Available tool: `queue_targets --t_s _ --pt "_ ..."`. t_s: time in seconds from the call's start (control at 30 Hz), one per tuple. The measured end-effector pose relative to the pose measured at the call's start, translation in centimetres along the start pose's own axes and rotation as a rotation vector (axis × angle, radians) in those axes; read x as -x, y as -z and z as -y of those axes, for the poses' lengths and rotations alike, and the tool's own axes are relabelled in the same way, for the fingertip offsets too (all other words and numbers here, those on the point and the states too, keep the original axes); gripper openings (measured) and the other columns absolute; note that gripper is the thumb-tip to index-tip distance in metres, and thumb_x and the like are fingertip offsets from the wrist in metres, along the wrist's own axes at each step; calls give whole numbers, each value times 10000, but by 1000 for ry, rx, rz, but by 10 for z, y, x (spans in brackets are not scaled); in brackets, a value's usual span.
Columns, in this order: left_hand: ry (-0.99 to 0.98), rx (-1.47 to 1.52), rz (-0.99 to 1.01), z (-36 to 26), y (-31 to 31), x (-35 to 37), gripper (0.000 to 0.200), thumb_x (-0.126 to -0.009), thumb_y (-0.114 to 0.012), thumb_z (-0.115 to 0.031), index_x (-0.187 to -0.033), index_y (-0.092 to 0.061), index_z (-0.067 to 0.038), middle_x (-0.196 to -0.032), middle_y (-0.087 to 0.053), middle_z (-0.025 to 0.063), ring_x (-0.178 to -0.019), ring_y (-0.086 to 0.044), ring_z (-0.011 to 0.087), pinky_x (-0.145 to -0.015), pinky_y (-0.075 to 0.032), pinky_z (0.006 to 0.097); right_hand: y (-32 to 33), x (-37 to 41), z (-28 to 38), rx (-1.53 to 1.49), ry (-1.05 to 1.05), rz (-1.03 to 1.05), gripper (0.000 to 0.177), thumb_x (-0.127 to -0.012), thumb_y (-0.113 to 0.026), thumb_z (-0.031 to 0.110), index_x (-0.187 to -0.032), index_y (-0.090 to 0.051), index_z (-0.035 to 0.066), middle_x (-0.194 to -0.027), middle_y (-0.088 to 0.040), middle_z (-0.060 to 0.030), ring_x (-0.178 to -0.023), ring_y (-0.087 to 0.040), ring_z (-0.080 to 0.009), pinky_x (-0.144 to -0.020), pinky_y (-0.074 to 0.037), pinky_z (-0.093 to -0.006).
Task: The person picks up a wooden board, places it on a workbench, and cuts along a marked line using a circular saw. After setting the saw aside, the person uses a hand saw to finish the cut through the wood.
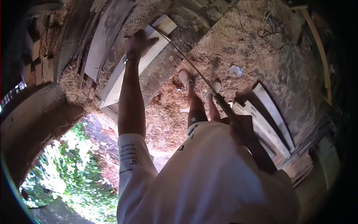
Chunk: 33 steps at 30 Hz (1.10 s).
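My left hand (138, 44) lies on a long pale wooden board (118, 79), thumb stretched out to the side and its other fingers partly in shadow. A watch or bracelet circles that wrist. In my right hand (241, 130) is the dark handle of what looks like a handsaw (189, 62), its long thin blade seen nearly edge-on. The blade crosses the board close to its far end, just right of my left hand. My right fingers are dark and wrapped round the handle. Under the board is a broad, worn wooden surface (164, 76).
Sawdust and shavings (220, 48) cover the ground around my feet (185, 77). Several loose planks (274, 112) lie at the right. Another wide plank (106, 37) leans at the left. A crumpled pale scrap (235, 70) and dark cords (270, 31) lie farther off. Greenery (71, 164) shows outside, lower left.
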<state>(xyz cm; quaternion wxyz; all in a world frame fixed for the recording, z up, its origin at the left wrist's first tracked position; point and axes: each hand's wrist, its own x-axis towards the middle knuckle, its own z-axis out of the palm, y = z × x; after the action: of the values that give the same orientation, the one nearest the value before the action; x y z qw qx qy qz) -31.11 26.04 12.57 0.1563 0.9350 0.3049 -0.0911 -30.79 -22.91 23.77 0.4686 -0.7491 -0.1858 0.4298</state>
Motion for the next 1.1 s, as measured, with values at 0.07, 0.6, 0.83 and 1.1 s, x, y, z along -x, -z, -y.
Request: queue_targets --t_s 0.07,0.6,0.83,1.1 --pt "41 -16 -7 -6 -2 8 668 -707 -759 -609 -1051 -661 -45 -1012 -718 210 -945 -695 396 -814 -562 465 10 7 -8 -105 -350 230 332 -1015 -547 192 -1298 -596 23 -830 -693 -21 -647 -641 -98 -544 -489 -292" --pt "-165 -157 -160 28 -36 -7 547 -689 -806 -593 -978 -724 -136 -869 -748 112 -825 -733 299 -700 -568 448 -41 -109 42 179 732 -148 692 -804 -572 38 -1471 -473 193 -1220 -673 -142 -571 -632 -249 -531 -531 -353" --pt "-2 11 -82 -19 -8 18 690 -657 -800 -604 -1038 -681 -41 -1043 -723 198 -913 -711 382 -805 -568 466 -59 -184 20 63 591 -178 424 -803 -583 67 -1219 -612 143 -716 -634 -126 -494 -581 -238 -452 -478 -369" --pt "22 -84 -232 -32 -23 38 605 -650 -840 -567 -962 -663 -81 -888 -737 167 -802 -723 374 -724 -583 487 -55 -206 -4 -1335 -97 41 375 -870 -558 250 -581 -322 212 -491 -272 78 -388 -231 -69 -380 -197 -262"
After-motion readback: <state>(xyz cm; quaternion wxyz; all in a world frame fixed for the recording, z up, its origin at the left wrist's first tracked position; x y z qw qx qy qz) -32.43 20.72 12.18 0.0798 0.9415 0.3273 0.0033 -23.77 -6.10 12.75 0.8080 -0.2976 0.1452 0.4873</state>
